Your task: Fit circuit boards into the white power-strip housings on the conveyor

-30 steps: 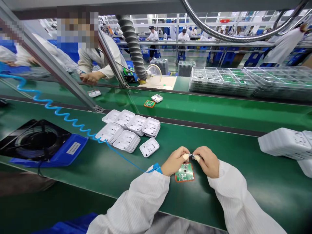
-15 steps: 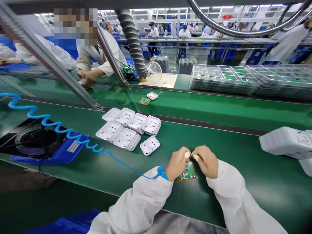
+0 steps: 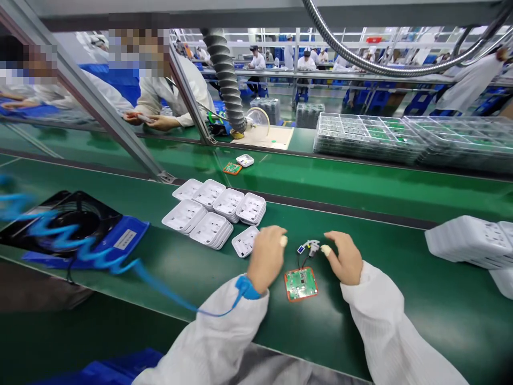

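Note:
A green circuit board (image 3: 301, 283) with an orange rim lies flat on the green bench between my hands. From its far edge thin dark wires run to a small cluster of connectors (image 3: 313, 248), one of them blue and white. My right hand (image 3: 345, 258) is just right of the connectors, thumb and fingers apart, with nothing held. My left hand (image 3: 267, 255), wearing a blue wrist strap (image 3: 247, 287), is over the right edge of a single white plastic cover (image 3: 244, 241). Its fingers are partly turned away, and I cannot make out whether it grips the cover. Pale finger cots sit on both thumbs or fingertips.
Stacked white covers (image 3: 212, 231) stand left of my hands, more white housings (image 3: 467, 241) at far right. A black fan (image 3: 68, 222) lies on a blue bin, crossed by a coiled blue cord (image 3: 160, 286). Beyond the divider are another board (image 3: 232, 168) and clear trays (image 3: 360, 139); co-workers sit further back.
Both hands have come apart and let go of the connectors, which now rest above the board. My left hand has moved left to the single white cover, pulling the blue cord along.

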`<action>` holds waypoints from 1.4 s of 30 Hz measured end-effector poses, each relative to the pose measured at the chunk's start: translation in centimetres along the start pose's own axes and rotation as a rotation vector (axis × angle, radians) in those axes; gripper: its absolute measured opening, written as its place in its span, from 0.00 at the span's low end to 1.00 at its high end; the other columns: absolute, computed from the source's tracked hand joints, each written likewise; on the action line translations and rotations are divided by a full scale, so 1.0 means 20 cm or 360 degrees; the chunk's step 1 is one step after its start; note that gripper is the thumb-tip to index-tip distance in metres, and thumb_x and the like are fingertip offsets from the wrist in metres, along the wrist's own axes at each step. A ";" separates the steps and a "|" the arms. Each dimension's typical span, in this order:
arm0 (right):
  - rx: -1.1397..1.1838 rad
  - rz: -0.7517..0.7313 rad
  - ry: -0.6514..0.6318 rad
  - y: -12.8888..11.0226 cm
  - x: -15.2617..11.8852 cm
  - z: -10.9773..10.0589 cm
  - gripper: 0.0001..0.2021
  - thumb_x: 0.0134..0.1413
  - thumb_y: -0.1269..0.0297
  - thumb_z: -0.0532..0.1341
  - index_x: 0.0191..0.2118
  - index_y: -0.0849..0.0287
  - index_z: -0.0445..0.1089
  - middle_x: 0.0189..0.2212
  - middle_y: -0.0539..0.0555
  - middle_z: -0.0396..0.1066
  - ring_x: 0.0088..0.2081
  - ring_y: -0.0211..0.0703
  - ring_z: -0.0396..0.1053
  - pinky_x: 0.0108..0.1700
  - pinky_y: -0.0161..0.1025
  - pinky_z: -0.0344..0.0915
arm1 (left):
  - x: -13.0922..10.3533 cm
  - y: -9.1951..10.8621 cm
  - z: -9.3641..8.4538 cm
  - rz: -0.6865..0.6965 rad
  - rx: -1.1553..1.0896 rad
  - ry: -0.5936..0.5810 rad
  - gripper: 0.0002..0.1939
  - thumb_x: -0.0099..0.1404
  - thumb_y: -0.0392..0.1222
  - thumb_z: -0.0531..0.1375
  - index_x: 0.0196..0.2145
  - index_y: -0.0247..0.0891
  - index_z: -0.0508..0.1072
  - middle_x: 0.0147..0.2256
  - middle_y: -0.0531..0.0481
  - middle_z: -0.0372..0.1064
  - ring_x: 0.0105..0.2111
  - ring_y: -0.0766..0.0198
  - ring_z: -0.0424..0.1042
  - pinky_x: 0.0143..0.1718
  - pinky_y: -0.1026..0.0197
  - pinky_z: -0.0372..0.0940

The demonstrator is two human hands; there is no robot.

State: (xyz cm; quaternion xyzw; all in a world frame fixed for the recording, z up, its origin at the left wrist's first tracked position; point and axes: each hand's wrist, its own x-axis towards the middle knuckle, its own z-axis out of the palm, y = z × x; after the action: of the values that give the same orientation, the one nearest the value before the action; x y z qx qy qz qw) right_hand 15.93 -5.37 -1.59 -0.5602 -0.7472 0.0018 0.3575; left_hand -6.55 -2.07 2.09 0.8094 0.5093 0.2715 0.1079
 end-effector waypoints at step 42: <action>0.0268 0.0125 0.0102 -0.26 0.04 -0.01 0.07 0.56 0.66 0.51 0.38 0.58 0.64 0.34 0.56 0.66 0.36 0.43 0.63 0.36 0.40 0.61 | 0.01 0.10 0.14 -0.0506 -0.1221 -0.0249 0.08 0.55 0.32 0.50 0.33 0.38 0.65 0.30 0.54 0.65 0.30 0.67 0.64 0.32 0.66 0.59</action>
State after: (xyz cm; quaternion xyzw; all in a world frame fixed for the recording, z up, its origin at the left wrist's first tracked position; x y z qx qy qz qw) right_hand 11.61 -6.79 1.13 -0.5568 -0.7100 0.0607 0.4268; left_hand -3.38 -2.59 0.70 0.6400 0.4802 0.3593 0.4803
